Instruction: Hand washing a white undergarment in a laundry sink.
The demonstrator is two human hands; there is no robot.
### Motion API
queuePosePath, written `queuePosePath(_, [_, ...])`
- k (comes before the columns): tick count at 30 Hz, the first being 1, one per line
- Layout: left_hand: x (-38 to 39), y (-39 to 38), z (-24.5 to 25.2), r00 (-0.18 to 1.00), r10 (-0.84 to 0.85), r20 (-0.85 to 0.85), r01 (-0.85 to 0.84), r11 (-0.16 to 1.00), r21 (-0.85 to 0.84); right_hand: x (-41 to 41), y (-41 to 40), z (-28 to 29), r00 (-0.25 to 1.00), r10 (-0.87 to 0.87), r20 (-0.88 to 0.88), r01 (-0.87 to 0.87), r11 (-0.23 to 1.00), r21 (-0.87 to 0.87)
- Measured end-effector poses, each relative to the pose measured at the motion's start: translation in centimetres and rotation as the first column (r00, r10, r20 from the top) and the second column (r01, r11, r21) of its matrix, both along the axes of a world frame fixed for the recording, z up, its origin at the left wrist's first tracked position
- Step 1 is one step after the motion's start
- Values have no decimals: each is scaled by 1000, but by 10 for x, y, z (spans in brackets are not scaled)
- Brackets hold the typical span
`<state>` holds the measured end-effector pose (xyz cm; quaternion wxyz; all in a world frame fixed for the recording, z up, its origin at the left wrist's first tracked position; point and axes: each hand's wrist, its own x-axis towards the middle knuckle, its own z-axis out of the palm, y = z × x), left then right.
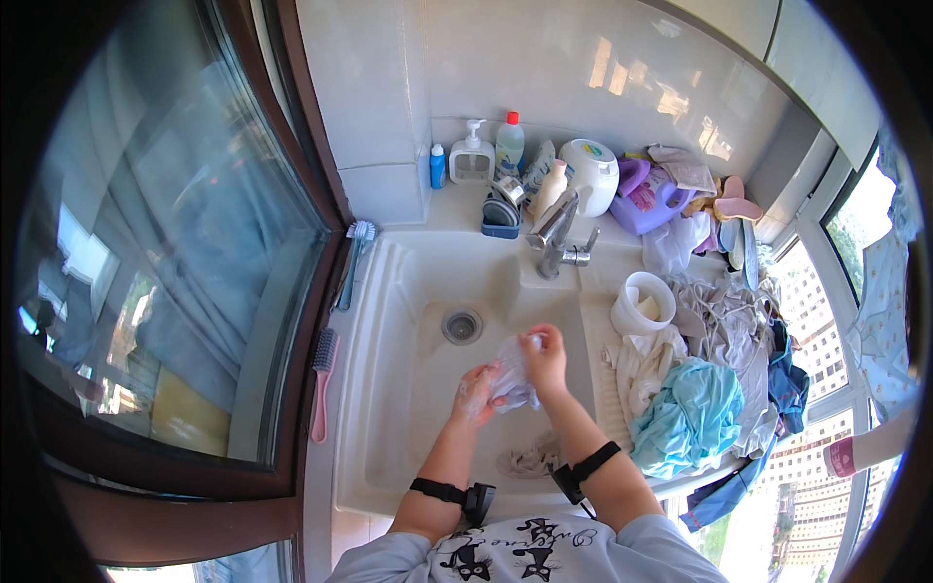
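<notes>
Over the basin of a white laundry sink (pixel 408 437), my two hands hold a small pale lavender cloth (pixel 514 375) between them. My left hand (pixel 477 393) grips its lower left side and has white suds on the back. On the upper right edge, my right hand (pixel 545 357) has its fingers curled into the fabric. Below them a wet greyish cloth (pixel 526 460) lies in the basin near the front wall, partly hidden by my right forearm. The drain (pixel 461 325) sits uncovered behind my left hand.
A chrome faucet (pixel 557 237) stands at the back. Right of the basin are a white tub (pixel 643 303), a turquoise garment (pixel 689 415) and grey clothes (pixel 729 313). Bottles and a purple detergent jug (pixel 651 202) line the back ledge. A pink-handled brush (pixel 321 393) lies left.
</notes>
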<state>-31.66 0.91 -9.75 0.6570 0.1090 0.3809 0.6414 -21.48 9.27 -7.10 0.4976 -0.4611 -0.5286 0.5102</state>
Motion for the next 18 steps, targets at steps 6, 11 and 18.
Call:
queuePosePath(6, [16,-3,-56,917,157,366,-217,968,126,-25,-69,11,734,263,626,-553,767,326])
queuePosePath(11, [-5,2,-68,869,151,470,-138,988,-63,-46,-55,20,712,80,697,-408,855,319])
queuePosePath(18, [9,1,-28,977,1,215,37,984,-174,-33,-26,13,681,159,714,-368,918,148])
